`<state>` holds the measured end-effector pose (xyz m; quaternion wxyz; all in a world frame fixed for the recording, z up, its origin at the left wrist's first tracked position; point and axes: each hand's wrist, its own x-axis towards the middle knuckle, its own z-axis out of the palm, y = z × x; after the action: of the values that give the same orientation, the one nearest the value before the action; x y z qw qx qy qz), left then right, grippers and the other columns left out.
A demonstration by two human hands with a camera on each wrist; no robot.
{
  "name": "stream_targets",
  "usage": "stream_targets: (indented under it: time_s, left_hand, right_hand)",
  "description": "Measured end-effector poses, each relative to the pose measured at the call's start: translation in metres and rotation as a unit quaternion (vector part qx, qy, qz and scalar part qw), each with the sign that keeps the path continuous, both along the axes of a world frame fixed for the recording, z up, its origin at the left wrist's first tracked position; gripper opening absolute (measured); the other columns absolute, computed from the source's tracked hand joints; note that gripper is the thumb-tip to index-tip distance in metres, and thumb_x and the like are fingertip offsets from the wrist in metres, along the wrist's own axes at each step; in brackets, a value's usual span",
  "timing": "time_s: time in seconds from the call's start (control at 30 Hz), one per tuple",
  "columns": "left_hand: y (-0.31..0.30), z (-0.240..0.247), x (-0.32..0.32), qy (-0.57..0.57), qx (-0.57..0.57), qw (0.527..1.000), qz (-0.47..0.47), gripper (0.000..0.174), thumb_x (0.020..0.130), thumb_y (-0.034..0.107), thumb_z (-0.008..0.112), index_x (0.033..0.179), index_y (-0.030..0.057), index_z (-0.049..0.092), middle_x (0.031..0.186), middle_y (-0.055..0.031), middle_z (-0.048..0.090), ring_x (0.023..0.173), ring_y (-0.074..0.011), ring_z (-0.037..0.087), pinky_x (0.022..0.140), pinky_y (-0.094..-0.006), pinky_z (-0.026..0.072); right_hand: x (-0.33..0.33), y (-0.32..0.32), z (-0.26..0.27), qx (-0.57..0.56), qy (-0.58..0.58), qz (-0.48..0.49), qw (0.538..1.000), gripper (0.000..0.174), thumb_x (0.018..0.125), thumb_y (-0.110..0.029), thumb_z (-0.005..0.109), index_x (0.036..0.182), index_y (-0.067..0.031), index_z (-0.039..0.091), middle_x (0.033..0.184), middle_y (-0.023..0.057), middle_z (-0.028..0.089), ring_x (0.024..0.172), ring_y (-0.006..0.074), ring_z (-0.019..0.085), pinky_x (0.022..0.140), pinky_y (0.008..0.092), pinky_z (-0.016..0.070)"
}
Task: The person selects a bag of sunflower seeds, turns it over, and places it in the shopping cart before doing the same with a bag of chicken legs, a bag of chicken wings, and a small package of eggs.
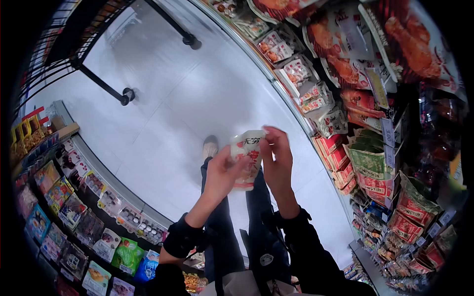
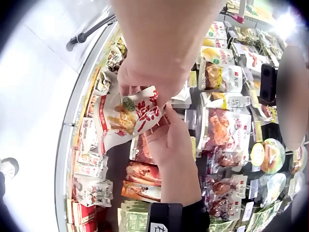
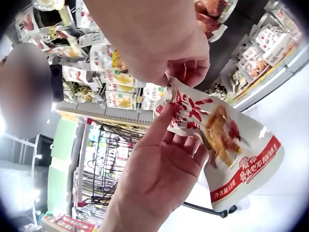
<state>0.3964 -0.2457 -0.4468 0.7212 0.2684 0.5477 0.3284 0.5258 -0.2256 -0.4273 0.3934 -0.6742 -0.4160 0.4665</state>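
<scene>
Both hands hold a small white snack pouch (image 1: 253,154) with red lettering, out over the aisle floor in the head view. My left hand (image 1: 222,170) grips its left side, thumb across the front. At the upper right edge, my right hand (image 1: 277,158) pinches the pouch with bent fingers. The right wrist view shows the pouch (image 3: 227,145) tilted, with a food picture and a red band at its lower end; the left hand (image 3: 159,169) supports it from below. In the left wrist view the right hand (image 2: 169,140) is at the pouch's lettered end.
Packed snack shelves (image 1: 281,81) line the right side of the aisle, with red and green bags (image 1: 368,163) hanging nearby. Lower left stands another shelf of colourful packets (image 1: 106,244). A black wire cart (image 1: 64,37) with wheels is at upper left, on the pale floor (image 1: 173,93).
</scene>
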Motion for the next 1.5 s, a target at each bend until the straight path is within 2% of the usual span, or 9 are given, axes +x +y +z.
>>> stream_targets:
  time_s: [0.1, 0.2, 0.4, 0.6, 0.7, 0.9, 1.0, 1.4, 1.5]
  left_hand:
    - [0.005, 0.05, -0.017, -0.037, -0.005, 0.997, 0.071, 0.02, 0.082, 0.004, 0.055, 0.101, -0.002, 0.053, 0.087, -0.0048, 0.061, 0.076, -0.0069, 0.056, 0.067, -0.0209, 0.0458]
    - [0.006, 0.091, -0.033, -0.069, 0.01, 0.993, 0.1, 0.02, 0.082, 0.005, 0.056, 0.101, 0.0001, 0.054, 0.084, -0.0026, 0.061, 0.075, -0.0057, 0.056, 0.065, -0.0193, 0.0447]
    - [0.004, 0.177, -0.073, -0.072, 0.046, 0.994, 0.061, 0.019, 0.082, 0.006, 0.055, 0.1, 0.0005, 0.055, 0.077, -0.0025, 0.06, 0.069, -0.0054, 0.055, 0.059, -0.0191, 0.0442]
    - [-0.002, 0.259, -0.107, -0.054, 0.103, 0.992, 0.04, 0.014, 0.08, 0.007, 0.057, 0.093, 0.0, 0.055, 0.079, -0.0029, 0.059, 0.07, -0.0059, 0.054, 0.059, -0.0201, 0.0446]
    - [-0.002, 0.305, -0.124, -0.076, 0.136, 0.988, 0.013, 0.02, 0.081, 0.008, 0.058, 0.097, -0.002, 0.053, 0.087, -0.0052, 0.06, 0.076, -0.0078, 0.056, 0.066, -0.0212, 0.0457]
    - [0.004, 0.381, -0.134, -0.092, 0.203, 0.975, 0.003, 0.021, 0.08, 0.01, 0.06, 0.097, -0.0008, 0.054, 0.086, -0.0041, 0.059, 0.077, -0.0074, 0.055, 0.068, -0.0213, 0.0448]
    - [0.008, 0.401, -0.132, -0.052, 0.246, 0.968, -0.026, 0.028, 0.081, 0.01, 0.059, 0.105, -0.0016, 0.052, 0.082, -0.0017, 0.058, 0.072, -0.005, 0.054, 0.062, -0.0198, 0.0446]
    - [0.007, 0.448, -0.113, -0.036, 0.331, 0.943, -0.013, 0.03, 0.078, 0.011, 0.062, 0.103, -0.0026, 0.054, 0.086, -0.0024, 0.06, 0.074, -0.0055, 0.054, 0.065, -0.0201, 0.0449]
    - [0.008, 0.454, -0.107, -0.022, 0.329, 0.944, -0.005, 0.028, 0.079, 0.011, 0.062, 0.103, -0.002, 0.054, 0.085, -0.002, 0.06, 0.073, -0.0053, 0.054, 0.064, -0.0197, 0.0446]
  right_hand:
    - [-0.019, 0.004, 0.06, 0.144, -0.218, 0.069, 0.963, 0.039, 0.071, -0.004, 0.058, 0.11, -0.0034, 0.051, 0.094, 0.0103, 0.049, 0.085, 0.024, 0.045, 0.074, 0.0329, 0.0379]
    - [-0.042, -0.006, 0.115, 0.17, -0.272, 0.158, 0.934, 0.036, 0.068, -0.005, 0.06, 0.103, -0.0113, 0.059, 0.089, 0.0062, 0.048, 0.077, 0.0209, 0.043, 0.067, 0.0313, 0.0347]
    - [-0.079, -0.016, 0.205, 0.19, -0.328, 0.253, 0.89, 0.049, 0.07, -0.018, 0.063, 0.117, -0.0153, 0.052, 0.089, 0.0058, 0.046, 0.081, 0.0207, 0.041, 0.07, 0.0343, 0.0306]
    - [-0.11, -0.021, 0.292, 0.217, -0.357, 0.241, 0.876, 0.05, 0.072, -0.023, 0.062, 0.12, -0.0193, 0.049, 0.089, 0.0073, 0.044, 0.082, 0.0224, 0.04, 0.07, 0.0345, 0.0305]
    - [-0.122, -0.027, 0.339, 0.237, -0.356, 0.233, 0.873, 0.049, 0.073, -0.024, 0.061, 0.12, -0.0188, 0.049, 0.089, 0.0072, 0.044, 0.082, 0.0228, 0.04, 0.071, 0.0342, 0.0309]
    - [-0.119, -0.045, 0.411, 0.303, -0.369, 0.159, 0.864, 0.049, 0.068, -0.02, 0.063, 0.117, -0.0163, 0.053, 0.087, 0.0069, 0.044, 0.081, 0.0216, 0.04, 0.071, 0.0335, 0.031]
    - [-0.112, -0.047, 0.43, 0.324, -0.385, 0.13, 0.854, 0.049, 0.068, -0.02, 0.063, 0.116, -0.016, 0.054, 0.087, 0.0069, 0.043, 0.08, 0.0214, 0.04, 0.071, 0.033, 0.0307]
    - [-0.086, -0.038, 0.456, 0.404, -0.397, 0.111, 0.816, 0.045, 0.07, -0.016, 0.061, 0.115, -0.0136, 0.054, 0.084, 0.0068, 0.043, 0.078, 0.0225, 0.04, 0.071, 0.0335, 0.0319]
    - [-0.073, -0.033, 0.462, 0.422, -0.314, 0.084, 0.846, 0.043, 0.07, -0.015, 0.06, 0.112, -0.0089, 0.054, 0.087, 0.0082, 0.044, 0.08, 0.0243, 0.042, 0.074, 0.0359, 0.0337]
